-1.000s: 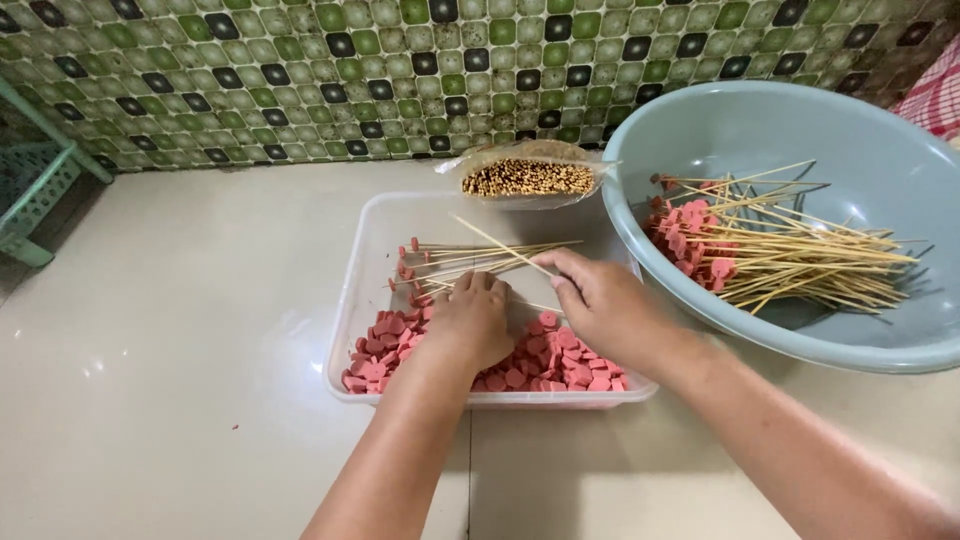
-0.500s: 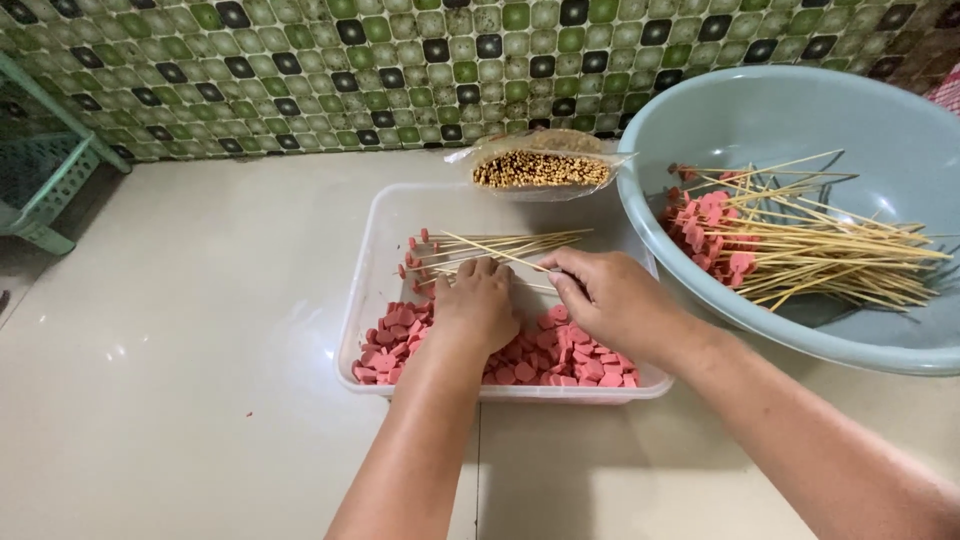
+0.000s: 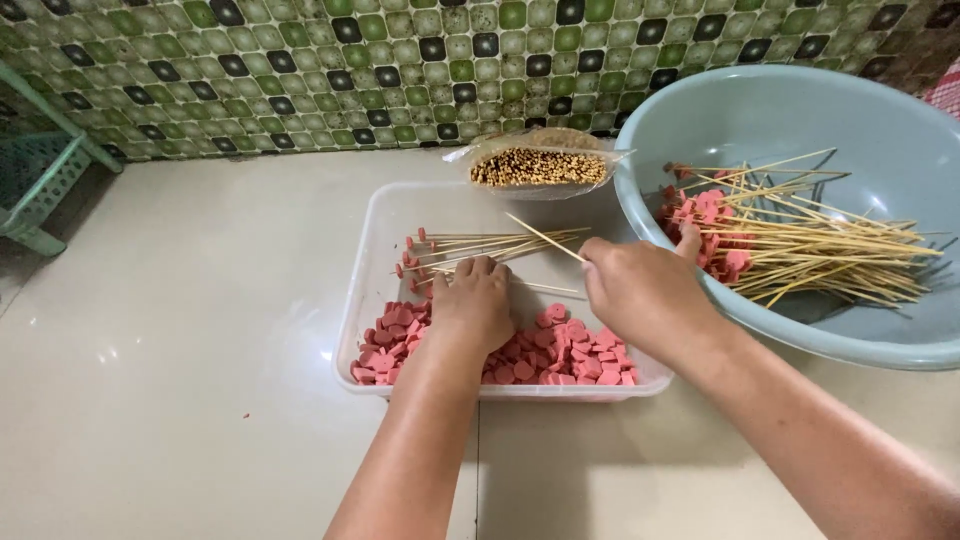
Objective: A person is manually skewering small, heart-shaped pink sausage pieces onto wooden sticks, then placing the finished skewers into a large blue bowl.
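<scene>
A clear plastic tray on the floor holds many pink sausage slices along its near side and a few skewers with slices on their tips. My left hand is knuckles-up over the slices, fingers curled down among them; what it grips is hidden. My right hand pinches a thin bamboo skewer that points up and left over the tray. To the right, a pale blue basin holds several finished skewers with pink slices.
A clear bag of bare bamboo sticks, ends toward me, lies behind the tray against a green mosaic wall. A green plastic basket rack stands at the far left. The floor is glossy beige tile.
The view has shifted slightly, so the tray and basin sit a little further right. Both hands stay over the tray; the right hand's skewer still points up and left.
</scene>
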